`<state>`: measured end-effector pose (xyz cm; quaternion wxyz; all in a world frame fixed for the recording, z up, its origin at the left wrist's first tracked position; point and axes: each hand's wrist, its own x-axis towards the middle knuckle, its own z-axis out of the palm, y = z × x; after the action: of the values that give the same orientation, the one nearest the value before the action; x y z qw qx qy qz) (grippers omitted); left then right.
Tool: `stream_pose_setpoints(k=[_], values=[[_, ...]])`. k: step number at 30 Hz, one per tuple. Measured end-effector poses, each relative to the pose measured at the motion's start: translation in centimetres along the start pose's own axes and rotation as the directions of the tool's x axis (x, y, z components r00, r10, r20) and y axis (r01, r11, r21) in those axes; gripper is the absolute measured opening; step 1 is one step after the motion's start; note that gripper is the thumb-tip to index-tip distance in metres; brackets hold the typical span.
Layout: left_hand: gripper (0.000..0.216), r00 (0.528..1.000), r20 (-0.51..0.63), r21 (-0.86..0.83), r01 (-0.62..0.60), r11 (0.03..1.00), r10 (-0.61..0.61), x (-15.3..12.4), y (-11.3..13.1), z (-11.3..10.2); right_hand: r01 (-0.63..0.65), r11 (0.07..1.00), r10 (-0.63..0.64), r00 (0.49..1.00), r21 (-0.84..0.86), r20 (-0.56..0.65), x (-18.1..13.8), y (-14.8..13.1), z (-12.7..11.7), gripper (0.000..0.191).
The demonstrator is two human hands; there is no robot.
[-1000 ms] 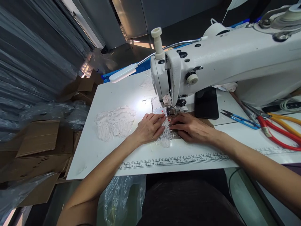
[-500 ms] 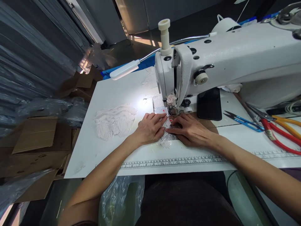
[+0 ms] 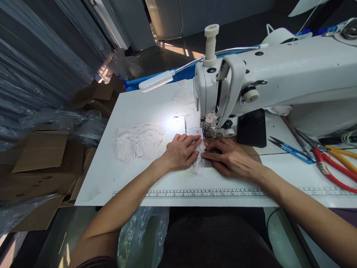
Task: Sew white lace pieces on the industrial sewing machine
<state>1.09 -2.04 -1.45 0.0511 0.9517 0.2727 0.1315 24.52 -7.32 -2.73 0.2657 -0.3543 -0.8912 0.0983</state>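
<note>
A narrow strip of white lace trim [image 3: 198, 163] lies under the needle area of a white sewing machine [image 3: 213, 85]. On its left side, my left hand [image 3: 182, 152] is closed on the lace, its fingertips pressing close to the presser foot [image 3: 208, 133]. My right hand [image 3: 232, 158] holds the lace's right edge with thumb and fingers, resting on the metal plate. Fingers partly hide the lace. Left of the hands, a gathered piece of white lace [image 3: 139, 143] lies flat on the white table [image 3: 103, 175].
A black phone [image 3: 251, 128] lies beneath the machine arm. Blue thread snips [image 3: 292, 149] and red-handled scissors [image 3: 331, 169] lie to the right. A lamp [image 3: 156, 81] lights the table, and a ruler strip [image 3: 195, 194] runs along its front edge. Cardboard boxes [image 3: 41, 152] stand at left.
The camera view has shifted slightly, so the machine and table appear farther right. Both hands keep nearly the same place on the lace beside the presser foot.
</note>
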Motion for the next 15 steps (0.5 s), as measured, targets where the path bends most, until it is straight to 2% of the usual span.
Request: stream_pose_setpoints(k=[4,7,9,11,13,15], values=[[0.042,0.994,-0.100,-0.107,0.039,0.993,-0.050,0.0,0.0,0.3,0.000,1.000,0.001,0.999,-0.011,0.034,-0.1,-0.3,0.0,0.034],[0.042,0.965,-0.169,-0.257,0.155,0.954,-0.202,0.8,-0.1,0.2,-0.005,1.000,0.005,1.000,0.009,0.029,0.1,-0.4,0.1,0.033],[0.039,0.954,-0.113,-0.306,0.233,0.923,-0.278,1.5,-0.2,-0.1,-0.013,0.999,0.012,1.000,0.052,0.020,0.2,-0.4,0.1,0.032],[0.032,0.953,-0.002,-0.318,0.287,0.904,-0.303,2.1,-0.3,-0.5,-0.036,0.992,0.035,0.999,0.119,0.012,0.3,-0.4,-0.3,0.033],[0.022,0.945,0.077,-0.352,0.323,0.878,-0.317,2.3,-0.4,-1.0,-0.079,0.983,0.082,0.997,0.167,-0.012,-0.2,-0.2,-1.4,0.034],[0.018,0.942,0.086,-0.463,0.326,0.824,-0.324,1.9,-0.5,-1.5,-0.146,0.979,0.159,0.984,0.145,-0.078,-1.7,0.1,-3.2,0.035]])
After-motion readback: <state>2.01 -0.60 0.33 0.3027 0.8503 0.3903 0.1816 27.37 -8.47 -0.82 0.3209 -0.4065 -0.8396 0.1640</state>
